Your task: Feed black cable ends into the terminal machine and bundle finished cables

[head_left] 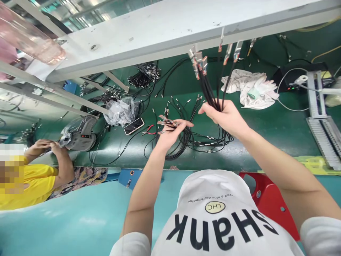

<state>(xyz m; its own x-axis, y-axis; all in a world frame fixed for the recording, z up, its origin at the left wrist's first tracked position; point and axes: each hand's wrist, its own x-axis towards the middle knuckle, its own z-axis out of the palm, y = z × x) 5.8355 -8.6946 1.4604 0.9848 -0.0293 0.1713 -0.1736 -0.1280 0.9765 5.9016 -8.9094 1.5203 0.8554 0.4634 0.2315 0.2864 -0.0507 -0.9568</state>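
Observation:
My right hand [226,115] is closed around a bundle of black cables [208,89], whose metal and copper-coloured ends point up toward the shelf. A few of those cables fan out to the right of the main bunch. My left hand [173,132] grips more cable ends [168,122] with similar shiny tips, its thumb laid across them. Below and between both hands, looped black cables [183,145] with small silver connectors lie on the green table [128,149]. Red-handled pliers [148,131] rest left of my left hand, beside a phone [134,126].
A white shelf [149,35] crosses above the table. Clear plastic bags [122,111] and a grey machine [84,135] stand left, where a co-worker in yellow [39,181] sits. White gloves [257,89] lie right, near a black box [293,80] and a metal rack [323,131].

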